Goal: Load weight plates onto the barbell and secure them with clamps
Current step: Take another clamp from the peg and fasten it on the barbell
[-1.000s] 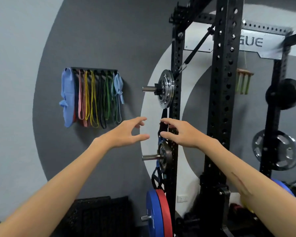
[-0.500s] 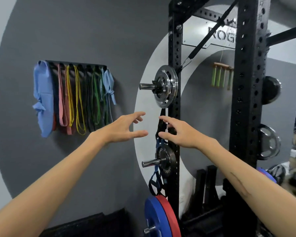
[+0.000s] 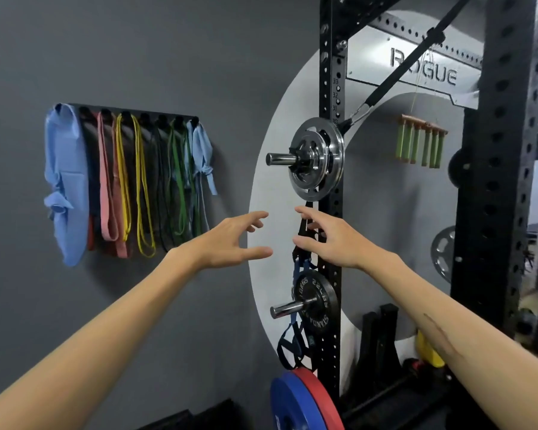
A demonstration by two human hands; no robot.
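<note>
A chrome weight plate (image 3: pixel 319 158) hangs on the upper storage peg (image 3: pixel 278 158) of the black rack upright (image 3: pixel 330 88). Below it a black 10 kg plate (image 3: pixel 319 301) sits on a second peg (image 3: pixel 284 310). At the bottom are a blue plate (image 3: pixel 288 405) and a red plate (image 3: pixel 320 395). My left hand (image 3: pixel 230 238) and my right hand (image 3: pixel 326 237) are both raised, fingers spread and empty, just below the chrome plate. No barbell or clamp shows.
Coloured resistance bands (image 3: pixel 131 184) hang on a wall rail at the left. Black and blue straps (image 3: pixel 295 336) dangle along the upright. A second rack post (image 3: pixel 503 181) stands at the right, with more plates (image 3: pixel 444 252) behind it.
The view has moved closer to the rack and tilted. Both hands have stayed raised and open, rising slightly toward the chrome plate.
</note>
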